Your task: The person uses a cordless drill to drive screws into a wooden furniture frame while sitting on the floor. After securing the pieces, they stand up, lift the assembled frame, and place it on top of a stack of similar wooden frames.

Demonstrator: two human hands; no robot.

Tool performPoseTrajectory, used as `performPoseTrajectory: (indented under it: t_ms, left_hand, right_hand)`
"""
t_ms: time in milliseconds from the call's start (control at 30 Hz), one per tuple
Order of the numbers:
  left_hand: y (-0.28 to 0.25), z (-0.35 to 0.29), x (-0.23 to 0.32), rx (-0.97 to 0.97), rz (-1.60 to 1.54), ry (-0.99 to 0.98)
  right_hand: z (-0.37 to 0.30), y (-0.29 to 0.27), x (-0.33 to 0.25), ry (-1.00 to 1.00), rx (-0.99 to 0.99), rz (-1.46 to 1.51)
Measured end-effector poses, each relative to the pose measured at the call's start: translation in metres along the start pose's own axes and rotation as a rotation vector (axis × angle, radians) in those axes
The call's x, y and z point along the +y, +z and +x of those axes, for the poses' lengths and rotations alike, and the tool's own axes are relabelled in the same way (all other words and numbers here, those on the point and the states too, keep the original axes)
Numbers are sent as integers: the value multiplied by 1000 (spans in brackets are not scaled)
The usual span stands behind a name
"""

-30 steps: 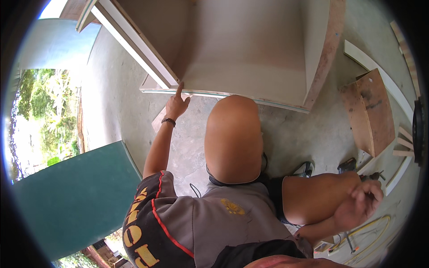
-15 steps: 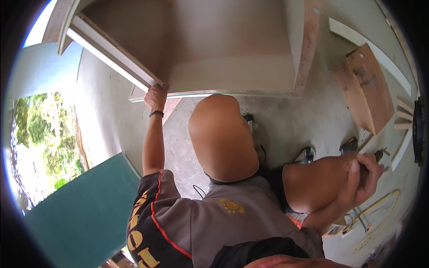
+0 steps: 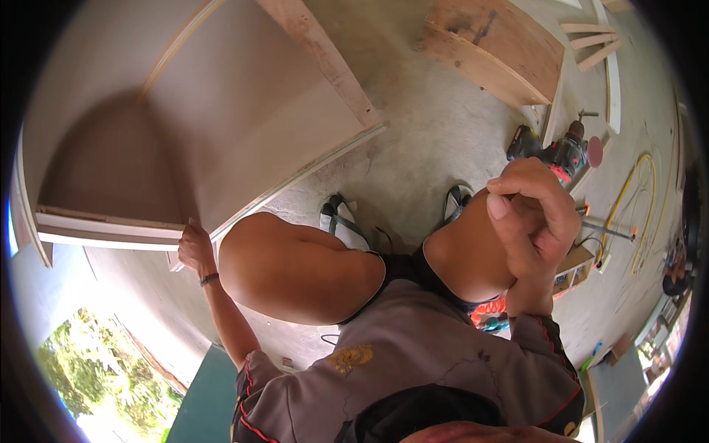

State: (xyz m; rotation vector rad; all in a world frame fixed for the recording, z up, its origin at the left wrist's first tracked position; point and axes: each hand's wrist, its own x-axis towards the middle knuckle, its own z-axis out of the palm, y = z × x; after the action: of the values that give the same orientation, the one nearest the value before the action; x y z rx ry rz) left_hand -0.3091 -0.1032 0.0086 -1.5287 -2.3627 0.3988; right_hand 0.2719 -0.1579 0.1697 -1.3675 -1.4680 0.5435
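Observation:
A large open wooden cabinet frame [image 3: 258,148] with pale inner panels stands before my knees at the upper left. My left hand [image 3: 196,247] is closed round the end of its white-edged board [image 3: 111,235], at the near corner. Over my right knee, my right hand [image 3: 538,214] is raised with thumb and forefinger brought close together and the other fingers curled. Whatever is between those fingertips, if anything, is too small to make out. Just beyond that hand a cordless drill [image 3: 569,148] lies on the floor, a round reddish disc [image 3: 594,152] beside it.
A wooden box [image 3: 495,48] sits on the concrete floor at the upper right, with several wood strips [image 3: 591,40] past it. A yellow hose or cable [image 3: 628,192] loops on the right. A green panel [image 3: 210,399] stands at the lower left, by a bright opening.
My view has swung to the right, bringing the drill into sight. My left hand keeps its hold on the board; my right hand has come up nearer, with fingers still curled.

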Motion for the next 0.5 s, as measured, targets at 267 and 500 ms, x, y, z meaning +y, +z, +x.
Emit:
performPoseTrajectory:
  t_ms: [267, 500]
  left_hand:
    - [-151, -2, 124, -492, -855, 619]
    - [-229, 15, 238, -463, -507, 1223]
  right_hand:
    - [12, -2, -7, 70, -263, -134]
    - [-8, -2, 3, -43, -512, -426]
